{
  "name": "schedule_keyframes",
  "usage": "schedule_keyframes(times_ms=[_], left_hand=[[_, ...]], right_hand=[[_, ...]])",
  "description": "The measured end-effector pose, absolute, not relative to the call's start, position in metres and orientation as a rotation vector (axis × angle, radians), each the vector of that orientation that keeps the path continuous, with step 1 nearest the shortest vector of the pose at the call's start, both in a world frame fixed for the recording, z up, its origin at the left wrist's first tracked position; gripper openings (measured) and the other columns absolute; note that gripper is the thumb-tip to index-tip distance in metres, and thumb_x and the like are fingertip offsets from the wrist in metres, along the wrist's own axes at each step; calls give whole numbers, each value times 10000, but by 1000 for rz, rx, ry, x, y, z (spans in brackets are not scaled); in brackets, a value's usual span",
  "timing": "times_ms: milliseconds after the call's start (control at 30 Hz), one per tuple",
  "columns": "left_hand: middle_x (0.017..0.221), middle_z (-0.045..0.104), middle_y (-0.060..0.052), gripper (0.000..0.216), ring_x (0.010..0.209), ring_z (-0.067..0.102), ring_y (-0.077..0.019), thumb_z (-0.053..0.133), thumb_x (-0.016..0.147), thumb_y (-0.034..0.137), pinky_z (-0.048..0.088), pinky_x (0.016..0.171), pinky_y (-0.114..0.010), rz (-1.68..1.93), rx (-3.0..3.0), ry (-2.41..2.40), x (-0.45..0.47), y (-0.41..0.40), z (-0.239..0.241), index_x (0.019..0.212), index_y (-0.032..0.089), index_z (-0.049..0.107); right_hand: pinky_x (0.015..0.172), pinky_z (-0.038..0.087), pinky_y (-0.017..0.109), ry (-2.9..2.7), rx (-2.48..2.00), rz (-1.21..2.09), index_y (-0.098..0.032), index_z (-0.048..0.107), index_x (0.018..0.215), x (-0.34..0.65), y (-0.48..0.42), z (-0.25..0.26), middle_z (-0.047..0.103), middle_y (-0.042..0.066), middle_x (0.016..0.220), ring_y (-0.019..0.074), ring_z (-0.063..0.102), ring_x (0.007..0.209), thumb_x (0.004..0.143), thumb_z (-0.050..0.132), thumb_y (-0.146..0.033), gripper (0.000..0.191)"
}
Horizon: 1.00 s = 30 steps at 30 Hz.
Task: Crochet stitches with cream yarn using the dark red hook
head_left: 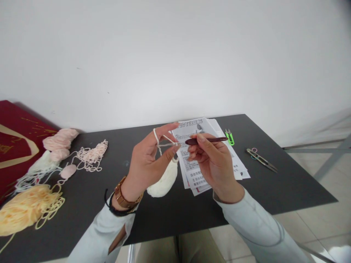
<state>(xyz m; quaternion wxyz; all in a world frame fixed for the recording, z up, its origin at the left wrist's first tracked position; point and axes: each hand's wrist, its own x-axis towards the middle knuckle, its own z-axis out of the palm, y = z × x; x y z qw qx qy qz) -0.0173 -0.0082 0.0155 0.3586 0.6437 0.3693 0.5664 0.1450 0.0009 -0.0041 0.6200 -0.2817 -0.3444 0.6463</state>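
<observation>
My right hand (pixel 212 160) grips the dark brown handle of a crochet hook (pixel 207 140), held nearly level and pointing left. Its thin metal shaft reaches the white yarn at my left fingertips. My left hand (pixel 152 157) pinches that white yarn (pixel 156 136) between thumb and a finger, with a strand looped over the raised index finger. Behind and below the left hand lies a ball of white yarn (pixel 163 179), partly covered by it. The small stitches at the hook's tip are too fine to make out.
Printed sheets (pixel 192 175) lie under my hands on the black table (pixel 164 219). Green thread snips (pixel 229 137) and metal scissors (pixel 261 159) lie at right. Pink yarn (pixel 60 142), yellow yarn (pixel 30 208) and a red bag (pixel 16 146) stand at left. A white wall rises behind.
</observation>
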Motion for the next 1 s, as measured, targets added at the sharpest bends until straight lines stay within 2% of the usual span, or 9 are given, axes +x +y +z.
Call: schedule_keyframes(times_ms=[100,300,467,567,667,733,800,900,1000], left_hand=[[807,659,-11,439,776,579,-155,737,800,175,488,778,-292,1502,1585,975,-14,-9,17,1229,245,677],[734,604,14,540,689,498,-134,750,792,184,450,657,-264,1438,1498,931,-12,-4,7,1310,289,637],[727,560,38,794,650,479,-122,740,802,164,440,628,-259,1430,1290,831,-2,-4,-5,1489,375,403],[717,559,51,913,636,508,-119,750,790,155,458,628,-257,1475,1135,832,6,-7,-6,1535,393,279],[701,573,74,957,625,531,-96,758,770,120,465,643,-228,1500,942,791,10,-8,-3,1542,373,253],[684,575,86,962,628,552,-84,760,749,93,462,647,-207,1445,812,710,7,-7,1,1539,334,265],[691,587,76,913,653,584,-91,764,720,74,463,641,-206,1339,723,637,1,-4,5,1506,275,347],[721,621,43,787,642,591,-99,750,693,37,468,630,-220,1216,685,589,-9,-1,10,1415,206,487],[713,614,37,738,629,582,-97,737,706,32,468,636,-223,1164,706,541,-15,-1,14,1392,199,520]], right_hand=[[477,572,144,-773,-655,1510,-184,738,813,144,1,-5,734,-27,605,71,656,479,755,790,-337,172],[504,588,145,-732,-645,1554,-173,754,815,143,3,-7,753,-8,618,81,679,488,723,814,-331,192],[529,608,188,-781,-673,1461,-179,760,844,141,3,-10,764,5,645,106,699,519,755,787,-333,180],[550,625,231,-917,-698,1257,-202,757,880,138,0,-14,769,-1,684,121,708,547,815,738,-298,118],[611,633,270,-1214,-688,756,-231,755,945,140,-5,-19,786,25,829,143,732,664,855,679,-179,129],[728,628,317,-1551,-595,324,-247,740,1063,145,-8,-22,776,65,963,177,736,852,859,621,-84,287],[781,613,365,-1774,-539,80,-222,706,1168,152,-9,-24,748,112,1031,203,710,924,867,585,-67,359],[768,604,356,-1791,-488,92,-229,693,1197,158,-7,-24,734,101,1027,192,695,916,877,571,-70,378],[724,609,304,-1627,-420,332,-260,729,1118,156,-3,-21,760,51,983,157,711,849,846,607,-21,382]])
